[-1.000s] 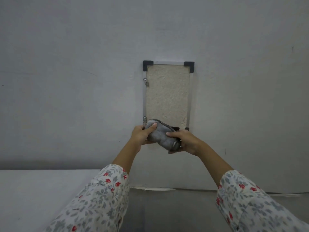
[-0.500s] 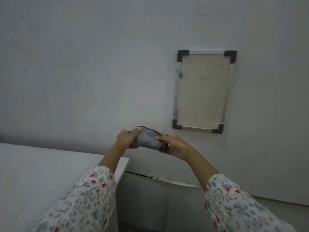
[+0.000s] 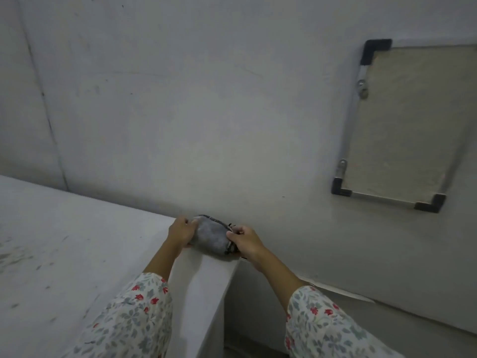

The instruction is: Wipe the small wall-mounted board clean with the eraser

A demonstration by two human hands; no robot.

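wall (image 3: 206, 112): grey-white, faint scuffs
worktop (image 3: 77, 254): white, smudged dark marks, butts against wall
sleeves (image 3: 129, 321): floral print

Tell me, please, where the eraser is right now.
In the head view the eraser sits low at centre, held between the left hand and right hand over the ledge's far corner, below-left of the board.

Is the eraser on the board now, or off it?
Off it. The eraser rests at the white table corner, gripped by left hand and right hand, left of the board.
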